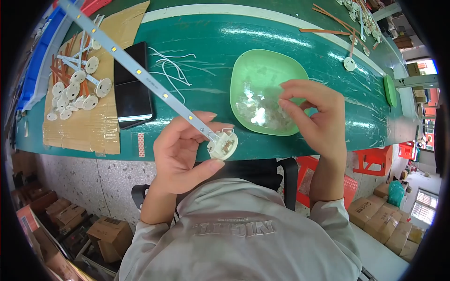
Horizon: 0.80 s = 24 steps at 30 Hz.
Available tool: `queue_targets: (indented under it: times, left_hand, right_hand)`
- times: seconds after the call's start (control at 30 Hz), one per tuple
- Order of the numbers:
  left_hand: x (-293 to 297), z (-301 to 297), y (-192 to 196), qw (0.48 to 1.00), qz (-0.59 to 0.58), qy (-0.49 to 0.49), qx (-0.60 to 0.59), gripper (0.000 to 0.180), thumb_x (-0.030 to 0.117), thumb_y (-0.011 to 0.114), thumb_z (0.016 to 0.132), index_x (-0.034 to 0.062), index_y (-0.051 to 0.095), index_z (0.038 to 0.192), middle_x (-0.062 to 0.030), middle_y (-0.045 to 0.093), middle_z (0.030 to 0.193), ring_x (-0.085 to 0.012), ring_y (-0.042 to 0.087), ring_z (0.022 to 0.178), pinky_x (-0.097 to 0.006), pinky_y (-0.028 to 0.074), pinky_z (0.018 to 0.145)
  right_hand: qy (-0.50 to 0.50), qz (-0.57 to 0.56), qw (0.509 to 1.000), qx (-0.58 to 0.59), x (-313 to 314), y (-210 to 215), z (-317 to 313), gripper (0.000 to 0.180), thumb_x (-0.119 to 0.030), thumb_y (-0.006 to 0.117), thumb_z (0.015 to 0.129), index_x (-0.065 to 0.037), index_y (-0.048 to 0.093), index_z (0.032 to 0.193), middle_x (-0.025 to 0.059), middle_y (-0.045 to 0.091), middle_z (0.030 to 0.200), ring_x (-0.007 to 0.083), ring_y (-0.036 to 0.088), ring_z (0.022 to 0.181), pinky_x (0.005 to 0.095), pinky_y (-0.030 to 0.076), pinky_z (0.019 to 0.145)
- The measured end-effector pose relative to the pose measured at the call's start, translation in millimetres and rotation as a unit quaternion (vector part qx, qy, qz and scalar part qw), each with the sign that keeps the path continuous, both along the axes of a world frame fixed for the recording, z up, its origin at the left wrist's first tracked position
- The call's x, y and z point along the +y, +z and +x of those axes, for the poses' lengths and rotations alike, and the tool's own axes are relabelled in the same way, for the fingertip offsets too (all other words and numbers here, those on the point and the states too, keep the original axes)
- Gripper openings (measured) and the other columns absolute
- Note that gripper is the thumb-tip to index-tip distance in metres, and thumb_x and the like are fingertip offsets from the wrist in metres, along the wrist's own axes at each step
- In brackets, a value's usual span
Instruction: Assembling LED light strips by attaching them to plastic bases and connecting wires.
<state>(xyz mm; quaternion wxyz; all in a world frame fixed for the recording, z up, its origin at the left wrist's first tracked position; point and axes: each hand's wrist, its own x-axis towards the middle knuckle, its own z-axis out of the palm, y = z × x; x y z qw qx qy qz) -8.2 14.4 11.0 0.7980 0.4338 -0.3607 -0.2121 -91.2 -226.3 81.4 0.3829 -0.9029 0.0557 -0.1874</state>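
At the desk's left end a blue bin is standing, and beside it a cardboard sheet is reaching toward the near edge, bearing a heap of round white bases with strips, presumably to gather them off the bare top. A glossy black device is lying against the sheet's right edge. Above the near edge, the left hand is grasping a round white base between thumb and curled fingers; its LED strip is slanting toward the far left corner, and the base's inner side is facing up, seemingly to leave its parts reachable. Right of the middle, a green bowl is sitting near that edge, handy for the right hand, and is holding small clear pieces. Over its right rim the right hand is hovering, thumb and forefinger nearly meeting; glare and clear plastic are making it impossible to tell whether they are pinching anything. Loose brown strips are lying beyond the far right edge. The green desk is showing pale scuffs, while red stools and cartons are standing on the right.
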Motion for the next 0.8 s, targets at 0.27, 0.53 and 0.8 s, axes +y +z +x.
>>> queue_targets:
  times: [0.27, 0.53, 0.8]
  left_hand:
    - [-11.6, -19.5, 13.3, 0.989, -0.121, 0.016, 0.084, 0.063, -0.010, 0.068, 0.075, 0.0015, 0.037, 0.130, -0.0253, 0.055, 0.126, -0.0346, 0.054, 0.119, -0.049, 0.044, 0.101]
    - [4.0, -39.0, 29.0, 0.984, -0.137, 0.011, 0.114, 0.057, -0.011, 0.067, 0.076, 0.0020, 0.040, 0.124, -0.0274, 0.051, 0.130, -0.0367, 0.053, 0.121, -0.050, 0.045, 0.102]
    - [2.4, -47.9, 25.5, 0.990, -0.085, 0.015, 0.113, 0.059, 0.005, 0.075, 0.076, 0.0075, 0.040, 0.123, -0.0279, 0.047, 0.135, -0.0396, 0.052, 0.122, -0.049, 0.044, 0.104]
  right_hand:
    - [0.101, 0.337, 0.904, -0.244, 83.3, -24.0, -26.2, 0.016, 0.008, 0.060, 0.083, 0.003, 0.057, 0.097, 0.0198, 0.064, 0.084, 0.0163, 0.060, 0.061, 0.0251, 0.048, 0.051]
    - [0.175, 0.339, 0.885, -0.267, 100.6, -37.1, -11.6, 0.018, 0.010, 0.070, 0.073, 0.003, 0.068, 0.090, 0.0142, 0.068, 0.089, 0.0199, 0.062, 0.071, 0.0269, 0.048, 0.060]
    - [0.130, 0.357, 0.881, -0.282, 107.9, -41.2, -17.3, 0.017, 0.009, 0.071, 0.072, 0.001, 0.069, 0.087, 0.0134, 0.068, 0.089, 0.0201, 0.060, 0.070, 0.0284, 0.048, 0.061]
